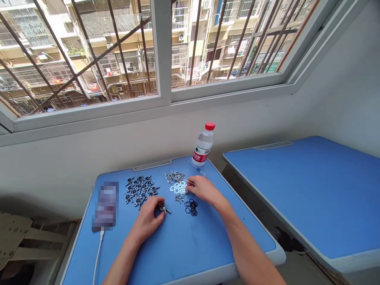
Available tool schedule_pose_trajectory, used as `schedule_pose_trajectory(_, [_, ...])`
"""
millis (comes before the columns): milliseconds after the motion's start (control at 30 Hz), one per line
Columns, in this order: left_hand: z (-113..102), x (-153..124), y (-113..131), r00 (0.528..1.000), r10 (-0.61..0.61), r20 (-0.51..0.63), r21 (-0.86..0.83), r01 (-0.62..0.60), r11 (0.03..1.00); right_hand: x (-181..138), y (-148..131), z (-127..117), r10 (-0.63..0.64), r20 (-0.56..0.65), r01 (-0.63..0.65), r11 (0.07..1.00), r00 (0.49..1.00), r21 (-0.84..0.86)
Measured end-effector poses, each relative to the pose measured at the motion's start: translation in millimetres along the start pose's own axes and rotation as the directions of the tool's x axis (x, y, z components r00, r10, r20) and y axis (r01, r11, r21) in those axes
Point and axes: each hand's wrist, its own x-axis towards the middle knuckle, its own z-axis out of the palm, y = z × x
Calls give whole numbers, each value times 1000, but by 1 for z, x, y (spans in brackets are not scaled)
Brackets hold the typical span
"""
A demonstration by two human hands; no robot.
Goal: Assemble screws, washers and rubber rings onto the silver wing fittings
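Observation:
My left hand (148, 217) rests on the blue table with thumb and fingers closed around a small metal fitting (165, 208), which has a ring and short stems. Just beyond it lies a cluster of similar metal fittings with black round centres (141, 189). My right hand (200, 188) pinches a thin pale rod (189, 182); its kind is hard to make out. Those fingers are over a pile of flat silver plates with holes (176, 187). Small metal screws (174, 176) lie behind the plates, tiny metal pieces (179, 198) in front. Several black rubber rings (191, 207) sit nearer me.
At the table's back right stands a water bottle with a red cap (204, 144), a thin blue-handled tool (199, 170) beside it. A blurred phone (105, 206) with a white cable (97, 253) lies left. Another blue table (314, 190) stands right, across a gap.

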Motion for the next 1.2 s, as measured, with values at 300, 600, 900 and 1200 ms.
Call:
schedule_pose_trajectory(300, [0, -1, -1, 1000, 3, 16, -27, -2, 1000, -5, -13, 13, -178, -60, 180, 804, 982, 566])
schedule_pose_trajectory(600, [-5, -4, 1, 999, 25, -44, -34, -27, 999, -7, -21, 30, -265, -1, 214, 778, 964, 591])
schedule_pose_trajectory(900, [-9, -1, 5, 968, 62, -244, -16, -67, 998, -12, -29, 38, -302, 38, 204, 728, 953, 655])
schedule_pose_trajectory(1200, [-11, 1, 14, 979, 55, -194, -80, -72, 994, -22, -44, 48, -351, 18, 283, 783, 936, 554])
